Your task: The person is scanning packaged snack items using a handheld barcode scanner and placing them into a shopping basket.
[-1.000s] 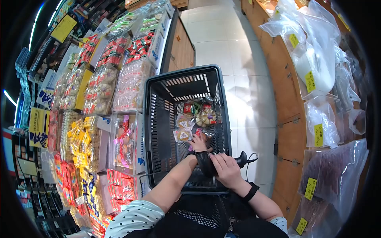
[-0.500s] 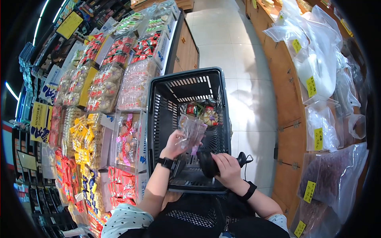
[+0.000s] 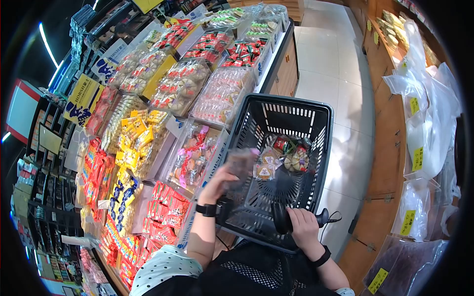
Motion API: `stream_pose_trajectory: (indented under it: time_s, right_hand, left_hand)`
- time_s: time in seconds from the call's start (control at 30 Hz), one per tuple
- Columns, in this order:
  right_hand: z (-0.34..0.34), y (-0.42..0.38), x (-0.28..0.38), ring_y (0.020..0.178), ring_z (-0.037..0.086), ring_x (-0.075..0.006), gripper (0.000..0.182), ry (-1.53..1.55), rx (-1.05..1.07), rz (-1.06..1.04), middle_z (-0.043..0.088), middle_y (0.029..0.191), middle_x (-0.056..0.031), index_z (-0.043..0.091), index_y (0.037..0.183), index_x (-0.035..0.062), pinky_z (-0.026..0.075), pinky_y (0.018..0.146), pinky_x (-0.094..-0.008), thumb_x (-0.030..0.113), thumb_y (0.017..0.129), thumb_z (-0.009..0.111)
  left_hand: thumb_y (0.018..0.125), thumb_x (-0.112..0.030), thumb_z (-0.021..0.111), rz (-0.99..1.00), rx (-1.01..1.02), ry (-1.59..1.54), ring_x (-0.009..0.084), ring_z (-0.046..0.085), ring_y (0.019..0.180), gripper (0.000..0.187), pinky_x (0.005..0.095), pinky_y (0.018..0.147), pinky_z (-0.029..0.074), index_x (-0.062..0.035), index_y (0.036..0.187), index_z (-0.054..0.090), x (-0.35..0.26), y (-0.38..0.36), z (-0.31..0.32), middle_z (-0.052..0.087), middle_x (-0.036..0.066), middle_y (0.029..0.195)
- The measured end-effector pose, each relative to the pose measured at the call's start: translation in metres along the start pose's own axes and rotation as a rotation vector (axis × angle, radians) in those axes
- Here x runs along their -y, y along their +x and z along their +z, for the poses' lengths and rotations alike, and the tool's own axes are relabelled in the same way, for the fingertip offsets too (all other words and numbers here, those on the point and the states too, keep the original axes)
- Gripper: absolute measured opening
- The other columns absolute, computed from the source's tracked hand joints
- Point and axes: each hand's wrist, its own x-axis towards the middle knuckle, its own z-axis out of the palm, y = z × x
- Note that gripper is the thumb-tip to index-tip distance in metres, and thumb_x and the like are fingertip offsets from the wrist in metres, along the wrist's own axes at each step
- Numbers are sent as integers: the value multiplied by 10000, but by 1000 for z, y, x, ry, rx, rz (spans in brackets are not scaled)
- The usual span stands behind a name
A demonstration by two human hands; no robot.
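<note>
In my left hand (image 3: 219, 184) is a see-through snack packet (image 3: 242, 162) with a pink edge, blurred by motion. It is over the left side of a black shopping basket (image 3: 326, 118). My right hand (image 3: 304, 226) grips a black rounded handle-like object (image 3: 282, 218) with a thin cable, at the basket's near end. Inside the basket lie small clear packets with white and orange labels (image 3: 266, 170), a red and green packet (image 3: 281, 144) and a clear pack of round pale items (image 3: 297, 161).
On the left, a display counter carries bins of red snack packets (image 3: 167, 207), yellow packets (image 3: 136, 138) and a bin with pink-ribboned packets (image 3: 190, 155). A tiled aisle (image 3: 326, 64) runs ahead. Wooden cabinets (image 3: 382, 197) hold plastic-covered goods (image 3: 434, 118) on the right.
The view has turned left, so the basket appears further right. My left hand has moved the packet toward the basket's left rim, uncovering the labelled packets. My right hand keeps its grip.
</note>
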Motion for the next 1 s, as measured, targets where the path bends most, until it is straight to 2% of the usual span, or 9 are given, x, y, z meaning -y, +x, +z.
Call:
stream_pose_trajectory:
  time_s: [0.1, 0.27, 0.5, 0.57, 0.73, 0.83, 0.9, 0.97, 1.0]
  right_hand:
    - [-1, 0, 0, 925, 564, -212, 359, 10, -11, 9, 594, 973, -73, 591, 1079, 25, 444, 802, -323, 73, 726, 547]
    - [0, 1, 1, 913, 563, -204, 350, 10, -42, 17, 592, 963, -65, 593, 1073, 27, 449, 791, -317, 70, 728, 549]
    - [-1, 1, 0, 905, 564, -201, 343, -23, -11, 15, 591, 954, -59, 589, 1075, 28, 448, 788, -313, 82, 739, 549]
    - [-3, 3, 1, 901, 568, -199, 342, -41, -1, 11, 593, 959, -58, 585, 1080, 29, 446, 781, -309, 87, 744, 549]
    - [-4, -1, -2, 909, 572, -192, 346, -32, 14, 26, 596, 973, -50, 583, 1083, 29, 443, 777, -303, 90, 744, 546]
    - [-5, -1, -2, 910, 572, -188, 354, -33, 26, 33, 597, 977, -50, 583, 1087, 31, 441, 781, -303, 90, 740, 542]
    - [-4, 0, -1, 917, 571, -188, 360, -33, 32, 36, 598, 984, -51, 583, 1088, 31, 441, 790, -301, 86, 736, 540]
    - [-4, 0, 0, 926, 569, -192, 363, -17, 43, 27, 598, 995, -55, 582, 1094, 29, 443, 802, -300, 84, 738, 537]
    - [-6, 1, 0, 932, 567, -195, 367, -14, 61, 24, 597, 1004, -57, 579, 1101, 24, 444, 813, -300, 82, 742, 537]
  left_hand:
    - [721, -132, 546, 268, -332, 449, 221, 443, 1199, 600, 319, 995, 342, 6, 1292, 425, -4, 6, -52, 461, 105, 1313]
    - [736, -367, 630, -46, -956, 1412, 316, 452, 1181, 651, 444, 995, 318, -20, 1257, 453, -19, 26, -107, 485, 182, 1252]
    - [723, -564, 613, -262, -869, 1535, 368, 430, 1170, 811, 543, 995, 257, -36, 1299, 398, 23, 73, -156, 466, 218, 1242]
    - [754, -468, 650, -43, -885, 1586, 347, 495, 1105, 679, 482, 964, 336, -24, 1238, 474, 2, 65, -128, 531, 195, 1171]
    - [753, 39, 637, 787, -828, 622, 126, 555, 915, 239, 283, 834, 454, -26, 982, 612, -110, 10, 7, 610, 51, 976]
    - [849, -279, 548, 1257, -753, 876, 323, 520, 1041, 305, 466, 995, 343, -32, 1028, 557, -155, -49, 48, 572, 133, 1072]
    - [844, -421, 542, 1613, -316, 448, 299, 529, 904, 338, 555, 921, 361, -119, 991, 583, -176, -70, 89, 559, 30, 933]
    - [929, -383, 393, 1724, -854, 493, 272, 498, 1001, 335, 554, 962, 320, -106, 1002, 567, -186, -69, 150, 563, 59, 1065]
    - [928, -377, 398, 1761, -709, 523, 269, 498, 1003, 328, 548, 962, 322, -106, 1001, 569, -191, -73, 156, 564, 57, 1065]
